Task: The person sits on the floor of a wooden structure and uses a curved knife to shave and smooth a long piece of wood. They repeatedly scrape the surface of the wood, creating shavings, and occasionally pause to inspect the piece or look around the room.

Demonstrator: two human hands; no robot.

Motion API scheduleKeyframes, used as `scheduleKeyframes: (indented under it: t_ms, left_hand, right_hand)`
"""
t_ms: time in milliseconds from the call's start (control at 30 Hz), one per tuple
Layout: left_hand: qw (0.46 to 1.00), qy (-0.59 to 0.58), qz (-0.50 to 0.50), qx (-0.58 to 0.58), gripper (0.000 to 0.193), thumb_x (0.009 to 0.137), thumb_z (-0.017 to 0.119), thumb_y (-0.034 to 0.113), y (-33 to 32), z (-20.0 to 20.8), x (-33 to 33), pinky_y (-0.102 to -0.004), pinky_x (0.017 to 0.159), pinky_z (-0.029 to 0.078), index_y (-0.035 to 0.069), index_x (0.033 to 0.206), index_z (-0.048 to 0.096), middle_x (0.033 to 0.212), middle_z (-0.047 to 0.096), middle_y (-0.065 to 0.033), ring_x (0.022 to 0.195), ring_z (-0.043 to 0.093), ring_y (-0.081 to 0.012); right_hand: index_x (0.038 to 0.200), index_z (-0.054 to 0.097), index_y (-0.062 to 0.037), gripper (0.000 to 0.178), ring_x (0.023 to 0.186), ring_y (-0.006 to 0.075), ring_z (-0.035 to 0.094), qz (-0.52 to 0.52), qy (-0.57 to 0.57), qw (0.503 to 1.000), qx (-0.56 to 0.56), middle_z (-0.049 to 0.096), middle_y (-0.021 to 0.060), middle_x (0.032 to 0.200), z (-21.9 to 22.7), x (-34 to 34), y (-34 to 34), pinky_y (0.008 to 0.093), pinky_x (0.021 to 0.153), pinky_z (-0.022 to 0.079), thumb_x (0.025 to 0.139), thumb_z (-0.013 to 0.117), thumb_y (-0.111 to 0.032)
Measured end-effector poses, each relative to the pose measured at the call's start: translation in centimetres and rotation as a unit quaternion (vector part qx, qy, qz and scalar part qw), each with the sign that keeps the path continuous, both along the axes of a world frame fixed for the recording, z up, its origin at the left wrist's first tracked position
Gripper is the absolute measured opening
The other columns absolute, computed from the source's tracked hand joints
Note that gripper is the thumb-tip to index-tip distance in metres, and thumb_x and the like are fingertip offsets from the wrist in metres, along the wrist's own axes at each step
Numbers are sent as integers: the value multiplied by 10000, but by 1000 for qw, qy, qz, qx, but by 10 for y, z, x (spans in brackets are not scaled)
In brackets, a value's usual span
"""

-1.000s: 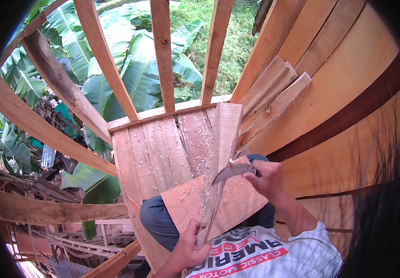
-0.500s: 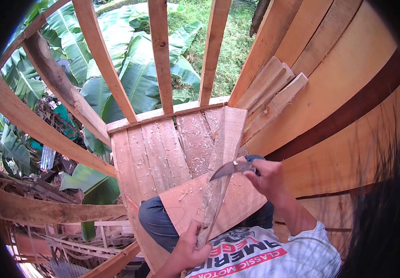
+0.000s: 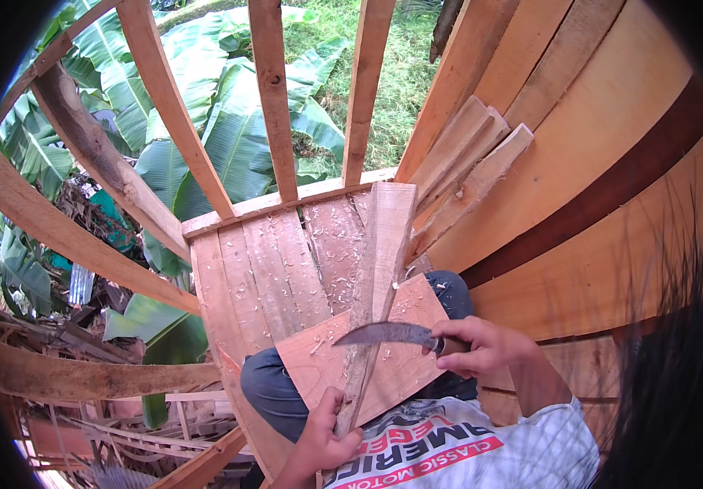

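Note:
My left hand (image 3: 328, 432) is closed around the near end of a long rough wooden strip (image 3: 384, 244), which points away from me across my lap. In my right hand (image 3: 482, 346) is a knife (image 3: 384, 332) with a curved dark blade and a wooden handle. Its blade lies across the strip, tip to the left, at about the middle of the strip's length. Beneath them a flat square board (image 3: 408, 359) rests on my thighs, with a few shavings on it.
Pale shavings are scattered over the plank floor (image 3: 262, 277). Several wooden pieces (image 3: 469, 175) lean against the board wall (image 3: 596, 179) at right. Upright slats (image 3: 270, 98) stand along the far edge, with banana leaves (image 3: 237, 138) beyond. A plank rail (image 3: 90, 371) runs at left.
The knife has moved nearer to me along the strip, and more of its blade and handle shows. The strip's far end has shifted slightly left.

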State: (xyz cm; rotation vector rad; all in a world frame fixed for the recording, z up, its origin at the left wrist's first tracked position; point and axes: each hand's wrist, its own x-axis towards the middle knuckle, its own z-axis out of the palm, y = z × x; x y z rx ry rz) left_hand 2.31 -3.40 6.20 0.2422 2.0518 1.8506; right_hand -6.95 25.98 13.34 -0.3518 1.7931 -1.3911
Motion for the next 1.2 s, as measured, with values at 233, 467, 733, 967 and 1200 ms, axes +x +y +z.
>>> scheduleKeyframes:
  t_ms: [233, 467, 733, 967, 1200]
  left_hand:
    - [998, -45, -16, 33, 386, 702, 647, 47, 2, 1, -3, -270, 694, 409, -1, 1018, 430, 808, 499, -83, 793, 456, -114]
    - [988, -139, 14, 68, 433, 689, 562, -42, 13, -9, 4, -262, 692, 425, 32, 1082, 398, 875, 473, -53, 785, 484, -125]
    - [996, -61, 25, 65, 399, 702, 590, -20, 20, -2, -2, -280, 634, 428, 34, 1053, 408, 837, 485, -64, 726, 501, -138]
    - [994, -81, -33, 66, 392, 691, 637, 11, 3, -8, -5, -255, 712, 392, 14, 1024, 430, 853, 485, -55, 811, 453, -104]
    - [989, -106, -14, 106, 401, 712, 628, 19, 1, -13, 1, -243, 769, 377, -9, 1055, 423, 878, 470, -78, 870, 436, -109]
  right_hand:
    - [1185, 541, 1, 262, 419, 26, 414, -35, -62, 996, -53, 443, -55, 562, -13, 4, 17, 195, 395, 354, 934, 555, -75]
    - [1150, 555, -24, 230, 386, 35, 409, -47, -80, 994, -66, 441, -33, 558, -9, 2, 9, 206, 360, 327, 945, 561, -126]
    - [1130, 563, -50, 241, 401, 36, 438, -111, -75, 988, -71, 450, -48, 567, -10, 3, 18, 198, 371, 344, 928, 616, -172]
    - [1039, 602, -40, 167, 416, 17, 415, -121, 13, 991, -50, 481, -56, 571, -7, -1, 20, 199, 389, 327, 900, 644, -123]
    - [973, 583, -39, 119, 404, 15, 402, -253, 48, 966, -35, 473, -51, 554, -13, -4, 16, 196, 370, 308, 883, 651, -76]
